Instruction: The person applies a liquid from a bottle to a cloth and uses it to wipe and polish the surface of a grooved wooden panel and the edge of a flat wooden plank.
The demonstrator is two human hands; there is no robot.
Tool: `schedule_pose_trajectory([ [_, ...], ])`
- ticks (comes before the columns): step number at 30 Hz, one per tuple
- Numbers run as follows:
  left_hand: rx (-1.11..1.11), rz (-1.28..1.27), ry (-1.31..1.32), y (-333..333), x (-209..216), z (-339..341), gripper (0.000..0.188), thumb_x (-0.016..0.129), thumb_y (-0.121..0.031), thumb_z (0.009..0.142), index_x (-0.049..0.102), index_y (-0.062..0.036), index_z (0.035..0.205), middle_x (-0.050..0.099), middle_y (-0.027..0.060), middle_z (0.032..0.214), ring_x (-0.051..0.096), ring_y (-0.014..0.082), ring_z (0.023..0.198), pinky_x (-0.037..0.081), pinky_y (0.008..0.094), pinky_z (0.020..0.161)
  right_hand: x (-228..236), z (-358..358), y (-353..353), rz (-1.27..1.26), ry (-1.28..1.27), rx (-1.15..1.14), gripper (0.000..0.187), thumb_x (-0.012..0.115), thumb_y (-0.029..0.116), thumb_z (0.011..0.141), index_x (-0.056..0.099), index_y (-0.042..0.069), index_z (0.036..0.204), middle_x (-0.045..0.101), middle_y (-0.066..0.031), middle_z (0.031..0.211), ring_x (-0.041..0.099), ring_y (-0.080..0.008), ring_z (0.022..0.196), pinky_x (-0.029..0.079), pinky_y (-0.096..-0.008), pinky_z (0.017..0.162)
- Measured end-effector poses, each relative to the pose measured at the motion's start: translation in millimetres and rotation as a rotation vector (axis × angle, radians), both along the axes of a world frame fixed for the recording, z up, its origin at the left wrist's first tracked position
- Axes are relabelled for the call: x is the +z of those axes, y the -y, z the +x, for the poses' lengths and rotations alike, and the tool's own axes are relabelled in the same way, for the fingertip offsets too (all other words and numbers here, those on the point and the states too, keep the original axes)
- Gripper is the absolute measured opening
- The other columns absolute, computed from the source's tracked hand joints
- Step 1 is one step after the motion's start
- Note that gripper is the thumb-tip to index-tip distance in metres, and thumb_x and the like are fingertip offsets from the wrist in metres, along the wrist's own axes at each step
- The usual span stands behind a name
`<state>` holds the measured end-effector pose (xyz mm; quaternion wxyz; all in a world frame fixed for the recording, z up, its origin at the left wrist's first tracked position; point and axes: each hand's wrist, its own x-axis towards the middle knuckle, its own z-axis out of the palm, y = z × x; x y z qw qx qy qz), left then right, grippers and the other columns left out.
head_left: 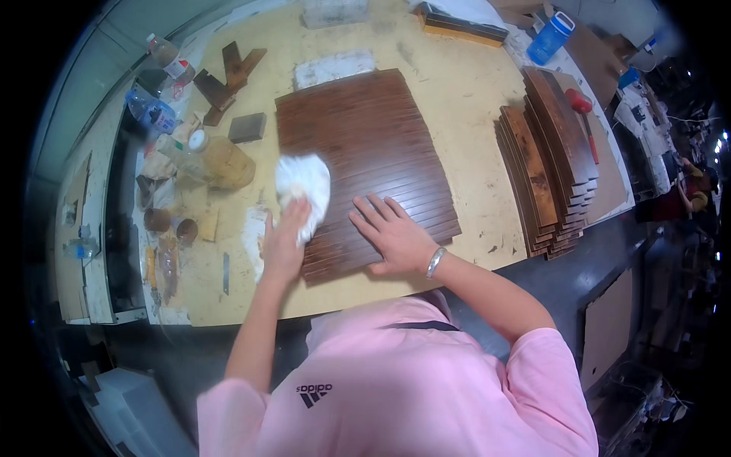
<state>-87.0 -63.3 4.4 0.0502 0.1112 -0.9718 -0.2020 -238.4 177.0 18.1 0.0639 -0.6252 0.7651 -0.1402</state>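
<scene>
Several dark brown wood planks (358, 126) lie side by side on the table, forming a wide glossy panel in front of me. My left hand (288, 238) grips a crumpled white cloth (303, 179) and presses it against the panel's left edge. Part of the cloth is hidden beneath the fingers. On the near part of the planks, my right hand (396, 236) rests flat with its fingers spread, holding nothing. A silvery bracelet (436, 262) circles the right wrist.
Stacked brown planks (548, 152) stand at the right, beside a red-handled tool (580, 103). A blue bottle (550, 38) is at the far right. To the left are a large jar (228, 164), plastic bottles (156, 114), a dark block (247, 127) and wood scraps (236, 68).
</scene>
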Motion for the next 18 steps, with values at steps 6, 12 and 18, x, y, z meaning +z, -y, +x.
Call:
schedule_pose_trajectory([
  [6, 0.097, 0.036, -0.116, 10.2, -23.2, -49.4, 0.067, 0.057, 0.005, 0.084, 0.049, -0.0125, 0.148, 0.043, 0.0068, 0.157, 0.035, 0.0245, 0.149, 0.019, 0.0544, 0.122, -0.6, -2.3, -0.6, 0.005, -0.002, 0.027, 0.099, 0.071, 0.048, 0.073, 0.036, -0.002, 0.151, 0.028, -0.0276, 0.159, 0.028, -0.0456, 0.147, 0.025, -0.0553, 0.12],
  [12, 0.097, 0.0, -0.069, 11.3, -19.7, -45.6, 0.068, 0.056, 0.005, 0.084, 0.048, -0.0143, 0.149, 0.042, 0.0066, 0.158, 0.035, 0.0245, 0.149, 0.019, 0.054, 0.122, -3.2, -1.8, 1.7, -0.031, 0.019, 0.046, 0.102, 0.075, 0.049, 0.072, 0.035, -0.001, 0.151, 0.027, -0.0279, 0.159, 0.028, -0.046, 0.147, 0.024, -0.0559, 0.12],
  [18, -0.131, -0.01, 0.063, -45.3, 8.0, 35.3, 0.067, 0.055, 0.002, 0.085, 0.046, -0.0134, 0.15, 0.041, 0.0067, 0.159, 0.039, 0.0257, 0.147, 0.018, 0.0569, 0.121, -1.5, -18.9, -2.6, 0.001, 0.025, 0.023, 0.1, 0.076, 0.054, 0.072, 0.038, 0.012, 0.154, 0.023, -0.0276, 0.162, 0.021, -0.047, 0.149, 0.02, -0.0589, 0.121],
])
